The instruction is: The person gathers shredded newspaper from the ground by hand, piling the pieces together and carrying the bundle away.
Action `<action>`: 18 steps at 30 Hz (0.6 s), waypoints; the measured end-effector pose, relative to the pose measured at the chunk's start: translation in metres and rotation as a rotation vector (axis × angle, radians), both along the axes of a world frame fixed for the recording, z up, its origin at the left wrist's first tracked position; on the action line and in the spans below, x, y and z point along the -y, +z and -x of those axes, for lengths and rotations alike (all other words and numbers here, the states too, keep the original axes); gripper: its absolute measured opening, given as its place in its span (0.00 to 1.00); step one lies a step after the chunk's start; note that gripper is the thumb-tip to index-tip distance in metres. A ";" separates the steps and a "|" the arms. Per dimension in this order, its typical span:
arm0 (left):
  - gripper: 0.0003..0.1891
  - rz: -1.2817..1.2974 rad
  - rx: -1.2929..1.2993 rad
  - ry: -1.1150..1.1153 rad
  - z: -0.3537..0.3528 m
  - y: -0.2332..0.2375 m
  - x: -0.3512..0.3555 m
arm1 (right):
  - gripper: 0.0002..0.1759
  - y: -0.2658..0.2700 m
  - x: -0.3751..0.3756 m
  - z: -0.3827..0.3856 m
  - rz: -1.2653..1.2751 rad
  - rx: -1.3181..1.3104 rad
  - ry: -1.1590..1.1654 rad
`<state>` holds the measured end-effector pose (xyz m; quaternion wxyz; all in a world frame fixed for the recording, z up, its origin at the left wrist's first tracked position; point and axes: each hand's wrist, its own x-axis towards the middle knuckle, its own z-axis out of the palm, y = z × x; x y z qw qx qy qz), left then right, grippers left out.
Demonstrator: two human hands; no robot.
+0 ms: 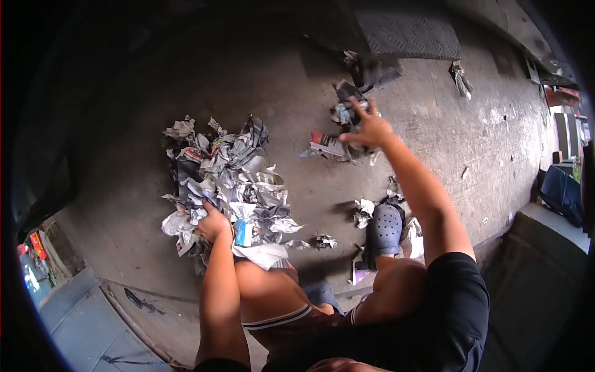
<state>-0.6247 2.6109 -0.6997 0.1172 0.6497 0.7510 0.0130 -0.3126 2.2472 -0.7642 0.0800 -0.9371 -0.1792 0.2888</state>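
Observation:
A large heap of crumpled newspaper (238, 167) lies on the floor at the left. My left hand (214, 223) is at the heap's lower left part, its fingers partly hidden among the paper; what it may grip is not clear. On the right, my right hand (367, 129) reaches forward with its fingers spread and nothing held. Close to its fingertips are dark and pale paper scraps (343, 113) and a red and white printed piece (328, 145). A blue and white piece (243, 233) rests on the heap near my left wrist.
Crumpled scraps lie near my shoe (387, 226), including a white one (364, 212). Another crumpled piece (460, 80) is farther off at the right. A dark textured mat (409, 31) lies at the top. Blue-grey panels (83, 319) stand at the lower left.

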 end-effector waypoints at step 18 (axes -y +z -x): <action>0.51 0.015 -0.019 0.086 -0.013 0.002 0.003 | 0.54 0.016 -0.010 -0.071 -0.482 0.300 -0.136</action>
